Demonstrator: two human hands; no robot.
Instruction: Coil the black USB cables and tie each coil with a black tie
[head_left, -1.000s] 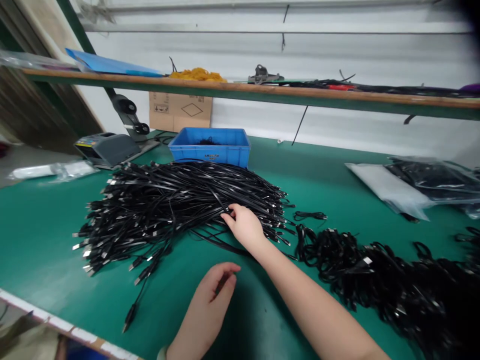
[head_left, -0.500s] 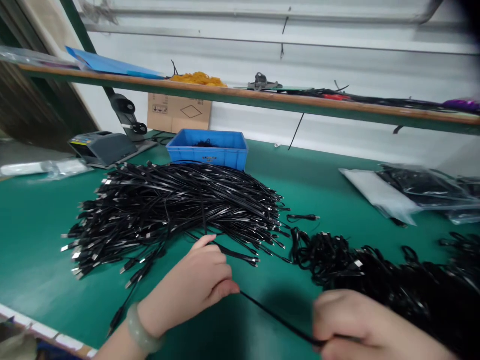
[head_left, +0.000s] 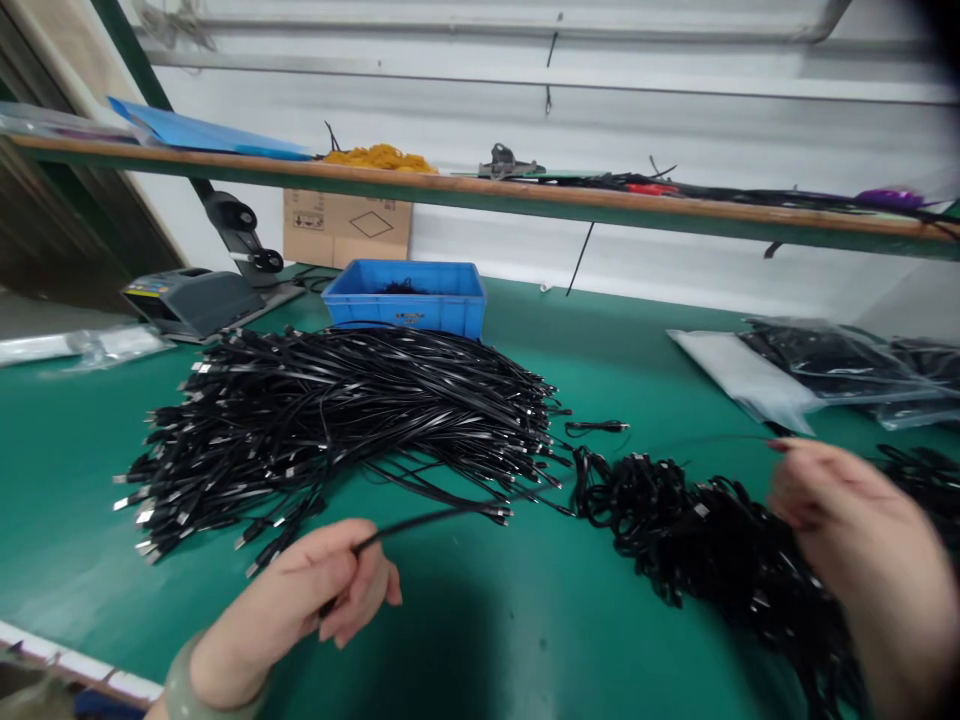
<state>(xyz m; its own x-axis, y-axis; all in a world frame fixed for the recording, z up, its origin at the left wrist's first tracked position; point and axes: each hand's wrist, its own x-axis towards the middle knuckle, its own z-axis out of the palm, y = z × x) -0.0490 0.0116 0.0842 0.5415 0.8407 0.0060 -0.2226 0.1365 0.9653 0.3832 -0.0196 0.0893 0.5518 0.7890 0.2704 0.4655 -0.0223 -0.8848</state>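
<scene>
My left hand (head_left: pixel 337 580), with a pale bangle at the wrist, is closed around one end of a black USB cable (head_left: pixel 420 522) in front of the cable pile. From there the cable runs right and fades into a blurred thin line reaching my right hand (head_left: pixel 832 500). That hand is raised over the coiled cables, its fingers pinched on the cable's far end, partly smeared by motion. A large pile of straight black USB cables (head_left: pixel 390 400) lies behind my left hand. Beneath my right hand is a heap of coiled black cables (head_left: pixel 690 520).
One small coiled cable (head_left: pixel 596 428) lies between the piles. Behind stand a blue bin (head_left: pixel 409 312) with black contents and a grey tape dispenser (head_left: pixel 199 303). Plastic bags (head_left: pixel 832 365) lie at the right. A shelf (head_left: pixel 450 190) crosses above the green table (head_left: pixel 465 640).
My right hand has moved up and right, drawing the cable out long. My left hand has shifted left and turned palm up, still holding the cable. The view has shifted slightly.
</scene>
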